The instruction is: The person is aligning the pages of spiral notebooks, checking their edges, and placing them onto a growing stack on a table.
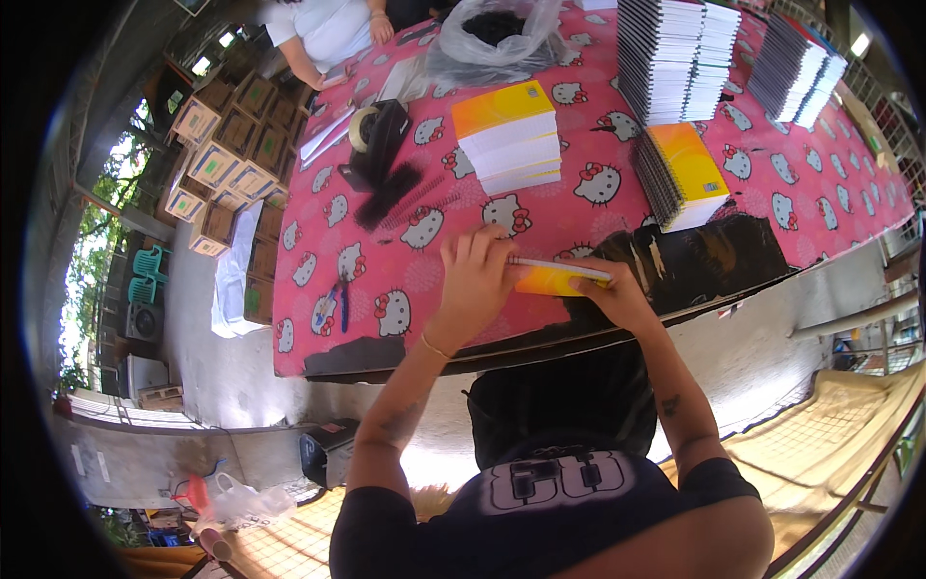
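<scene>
A yellow-covered notebook (pixel 546 281) is held on edge just above the table's near side, its white page edges facing up. My left hand (pixel 476 273) is closed around its left end, fingers bent at the corner. My right hand (pixel 617 295) grips the right end, thumb against the yellow cover. Whether a coil runs along the notebook's edge I cannot tell. Beyond my hands stands a stack of yellow-orange books (pixel 506 135) with white page edges and no coils showing. To the right is a stack of coil-bound yellow notebooks (pixel 696 172). Loose black coils (pixel 389 197) lie at the left.
A black tape dispenser (pixel 384 145) and a blue pen-like tool (pixel 344 307) lie left on the pink tablecloth (pixel 424 333). Tall spiral notebook stacks (pixel 666 58) and a plastic bag of black coils (pixel 497 43) stand far off. Another person (pixel 323 39) is across; cartons (pixel 227 145) are left.
</scene>
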`<state>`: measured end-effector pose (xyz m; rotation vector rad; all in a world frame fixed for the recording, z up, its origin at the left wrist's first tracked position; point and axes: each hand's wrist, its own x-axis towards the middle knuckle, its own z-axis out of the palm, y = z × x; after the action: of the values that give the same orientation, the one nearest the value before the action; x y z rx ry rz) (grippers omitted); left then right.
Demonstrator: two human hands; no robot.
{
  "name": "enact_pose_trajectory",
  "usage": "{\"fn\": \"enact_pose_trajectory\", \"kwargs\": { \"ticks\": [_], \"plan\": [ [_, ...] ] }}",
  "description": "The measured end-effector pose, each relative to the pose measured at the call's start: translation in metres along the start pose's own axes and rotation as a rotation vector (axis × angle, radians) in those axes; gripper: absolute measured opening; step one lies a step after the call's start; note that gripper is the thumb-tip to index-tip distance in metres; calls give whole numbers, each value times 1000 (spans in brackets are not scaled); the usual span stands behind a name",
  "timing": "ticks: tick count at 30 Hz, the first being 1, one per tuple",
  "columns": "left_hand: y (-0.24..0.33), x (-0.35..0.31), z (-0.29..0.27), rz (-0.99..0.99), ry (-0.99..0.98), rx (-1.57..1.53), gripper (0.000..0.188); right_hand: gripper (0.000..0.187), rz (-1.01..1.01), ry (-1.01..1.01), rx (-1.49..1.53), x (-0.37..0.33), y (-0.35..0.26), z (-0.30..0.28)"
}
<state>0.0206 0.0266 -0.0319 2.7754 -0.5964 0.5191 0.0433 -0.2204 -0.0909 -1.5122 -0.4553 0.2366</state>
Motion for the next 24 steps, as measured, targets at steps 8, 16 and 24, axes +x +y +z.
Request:
{"fn": "enact_pose_trajectory", "kwargs": {
  "ticks": [8,16,24],
  "plan": [
    [27,-57,38,25,-51,316,81,30,5,-2,-76,-4,-8,8],
    [35,-48,32,44,-3,312,88,34,43,42,89,-14,-12,11],
    [34,-51,37,185,-67,337,86,33,58,-19,102,-14,-22,4]
  ]
}}
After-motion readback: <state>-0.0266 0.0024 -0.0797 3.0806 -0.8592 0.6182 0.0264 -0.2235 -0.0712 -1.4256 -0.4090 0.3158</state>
